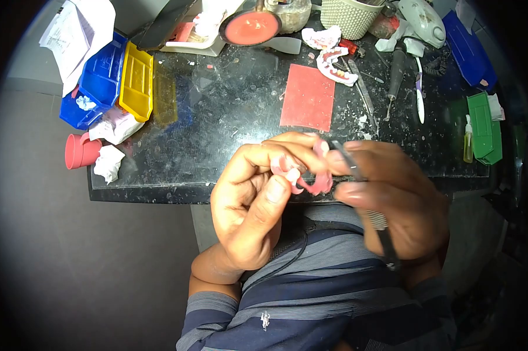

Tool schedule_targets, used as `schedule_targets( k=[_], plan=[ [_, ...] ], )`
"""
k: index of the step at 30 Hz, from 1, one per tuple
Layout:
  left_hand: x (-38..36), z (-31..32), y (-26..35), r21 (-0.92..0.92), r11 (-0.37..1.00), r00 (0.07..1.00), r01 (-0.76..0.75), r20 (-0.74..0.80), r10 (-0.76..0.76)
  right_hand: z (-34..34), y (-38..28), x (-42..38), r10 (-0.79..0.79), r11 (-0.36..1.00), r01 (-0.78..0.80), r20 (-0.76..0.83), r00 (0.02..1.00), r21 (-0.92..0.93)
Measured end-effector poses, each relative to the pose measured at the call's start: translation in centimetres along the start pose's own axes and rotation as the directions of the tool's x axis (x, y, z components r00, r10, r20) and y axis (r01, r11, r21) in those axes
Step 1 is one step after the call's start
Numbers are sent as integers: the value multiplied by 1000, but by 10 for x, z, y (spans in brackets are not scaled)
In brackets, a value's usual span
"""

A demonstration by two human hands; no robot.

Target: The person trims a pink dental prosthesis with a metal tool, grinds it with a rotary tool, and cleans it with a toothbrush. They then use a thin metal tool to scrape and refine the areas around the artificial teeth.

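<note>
Pinched between the thumb and fingers of my left hand [249,199] is a small pink denture piece [318,184], curved, with whitish tooth-like parts. My right hand [395,193] is closed around a slim dark metal tool [379,221] with a ridged grip. Its front end rises between the fingers, close to the right side of the denture piece. Motion blurs this hand, and the tool's exact tip is hard to make out. Both hands are above the front edge of the dark table.
Behind the hands lie a pink wax sheet [308,98], dental casts [336,66] and a metal knife [362,93]. A pan of pink wax [252,28] stands at the back. Blue [103,73] and yellow bins [136,82] and a pink mug [83,151] are left; a green bin [484,130] is right.
</note>
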State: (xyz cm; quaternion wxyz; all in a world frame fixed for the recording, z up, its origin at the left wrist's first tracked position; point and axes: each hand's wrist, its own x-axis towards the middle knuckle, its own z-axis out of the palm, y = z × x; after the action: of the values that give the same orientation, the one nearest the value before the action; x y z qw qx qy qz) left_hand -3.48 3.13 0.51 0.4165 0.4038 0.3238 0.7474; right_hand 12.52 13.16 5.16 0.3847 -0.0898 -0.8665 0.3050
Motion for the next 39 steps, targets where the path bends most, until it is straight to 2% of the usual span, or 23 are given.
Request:
schedule_targets(
  k=[2,3,5,6,8,14,22,24,27,31,33,39],
  plan=[
    [-1,0,4,-79,995,998,55,20,-53,-6,-3,1,116,982,-112,-16,993,149],
    [-1,1,6,-80,995,998,55,16,-54,-7,-3,1,117,982,-114,-13,993,150],
    [-2,2,8,-149,981,993,122,16,-121,-10,-4,2,167,953,-147,-55,984,264],
    [0,3,5,-193,975,993,114,27,-111,-10,0,2,169,953,-149,-53,984,264],
    [0,5,5,-230,965,992,129,18,-129,-10,11,3,28,943,-39,38,999,329],
    [-2,8,9,-322,923,977,212,43,-209,1,19,2,138,887,-128,9,990,443],
    [-6,6,12,-422,851,947,311,64,-314,0,20,3,164,880,-162,34,986,447],
    [-7,4,12,-490,789,923,370,92,-375,0,21,3,165,879,-162,33,986,448],
    [-7,5,12,-546,747,918,380,127,-375,1,21,3,154,877,-148,26,988,457],
    [-6,4,12,-550,740,917,388,145,-372,2,22,2,156,879,-149,21,987,453],
    [-7,7,14,-514,764,908,390,79,-411,3,23,2,156,878,-144,10,988,456],
    [-6,4,13,-475,790,916,389,107,-387,3,24,1,145,879,-134,11,989,457]
  ],
)
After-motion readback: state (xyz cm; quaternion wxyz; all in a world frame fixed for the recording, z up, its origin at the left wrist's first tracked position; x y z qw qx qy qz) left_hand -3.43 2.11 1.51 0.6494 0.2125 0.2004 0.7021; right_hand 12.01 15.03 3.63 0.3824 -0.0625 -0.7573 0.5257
